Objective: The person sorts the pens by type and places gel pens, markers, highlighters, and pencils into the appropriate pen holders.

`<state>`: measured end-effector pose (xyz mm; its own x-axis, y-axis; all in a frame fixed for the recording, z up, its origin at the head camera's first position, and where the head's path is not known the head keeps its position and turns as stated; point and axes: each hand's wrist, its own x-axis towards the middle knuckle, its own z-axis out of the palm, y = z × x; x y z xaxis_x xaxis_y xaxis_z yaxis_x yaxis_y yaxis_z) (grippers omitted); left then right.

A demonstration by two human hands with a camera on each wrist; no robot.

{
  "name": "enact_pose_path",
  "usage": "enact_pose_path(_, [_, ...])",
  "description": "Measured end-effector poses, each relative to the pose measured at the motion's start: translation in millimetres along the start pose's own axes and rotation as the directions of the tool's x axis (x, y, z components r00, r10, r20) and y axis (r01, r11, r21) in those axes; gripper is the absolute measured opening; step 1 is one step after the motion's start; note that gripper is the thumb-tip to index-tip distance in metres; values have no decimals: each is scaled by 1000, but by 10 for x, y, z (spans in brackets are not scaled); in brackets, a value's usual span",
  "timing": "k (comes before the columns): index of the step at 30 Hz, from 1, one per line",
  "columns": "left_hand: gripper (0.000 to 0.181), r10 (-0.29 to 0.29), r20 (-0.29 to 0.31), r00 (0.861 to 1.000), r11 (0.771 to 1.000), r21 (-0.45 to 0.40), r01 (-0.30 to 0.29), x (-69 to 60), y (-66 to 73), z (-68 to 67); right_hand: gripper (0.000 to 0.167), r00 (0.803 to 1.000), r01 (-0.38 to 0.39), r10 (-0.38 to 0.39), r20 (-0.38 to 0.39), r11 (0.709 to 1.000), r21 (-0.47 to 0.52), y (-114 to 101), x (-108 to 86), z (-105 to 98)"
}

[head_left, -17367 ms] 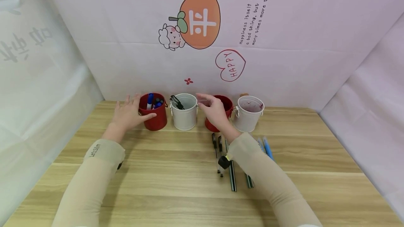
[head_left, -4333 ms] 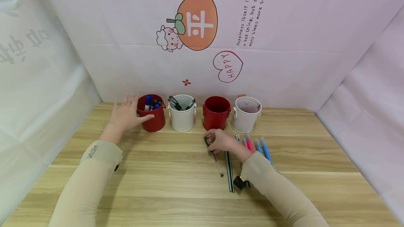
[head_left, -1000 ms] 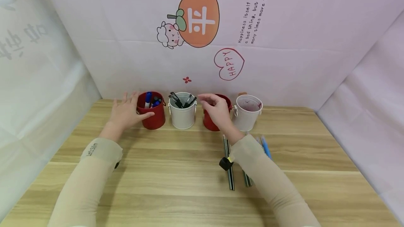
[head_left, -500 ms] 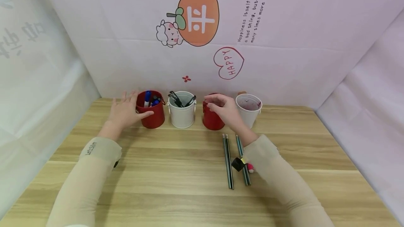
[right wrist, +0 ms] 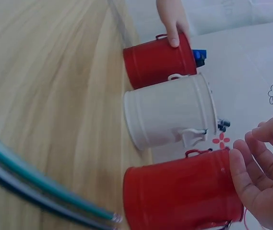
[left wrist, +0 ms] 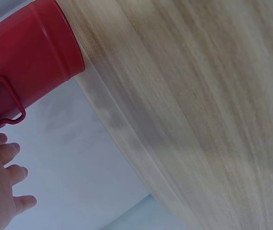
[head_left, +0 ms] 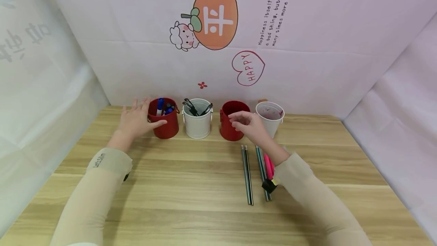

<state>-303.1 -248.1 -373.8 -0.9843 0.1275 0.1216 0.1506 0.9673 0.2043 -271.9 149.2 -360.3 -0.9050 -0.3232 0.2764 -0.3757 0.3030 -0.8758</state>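
At the left, my left hand (head_left: 134, 122) rests against a red bucket (head_left: 166, 129) of markers, fingers spread and thumb across its front. In the left wrist view its fingers (left wrist: 15, 173) reach past the bucket's handle. My right hand (head_left: 254, 124) hovers at the rim of the second red bucket (head_left: 229, 127); its fingers bend loosely and nothing shows between them. Black gel pens (head_left: 191, 108) lean inside the white bucket (head_left: 198, 127) between the red ones. Below the right hand, pencils (head_left: 247, 177) lie on the table in two pairs.
Another white bucket (head_left: 269, 111) stands at the right end of the row, partly behind the right hand. A pink marker (head_left: 268, 165) lies beside the right pencils, half covered by the forearm. A printed cloth (head_left: 307, 79) rises behind the buckets.
The gel pens that lay on the table earlier are gone from there, and more pens stand in the white bucket. My right hand has drawn away from it, rightwards. My left hand stays put.
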Motion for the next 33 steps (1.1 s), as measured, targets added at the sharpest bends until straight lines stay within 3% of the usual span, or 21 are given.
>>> enact_pose_path(17, [116,-6,4,1000,1000,-4,6,-1,2,14,26,988,-111,117,99,992,-66,352,-256,-219])
enact_pose_path(20, [116,-5,3,1000,1000,-2,5,3,8,2,30,975,-167,172,142,985,-48,387,-286,-251])
enact_pose_path(25, [115,-6,8,1000,1000,2,6,0,15,-16,39,935,-295,291,201,955,-10,429,-328,-285])
enact_pose_path(33, [116,-12,25,1000,1000,8,12,-7,23,-30,41,911,-352,346,225,936,-15,490,-378,-292])
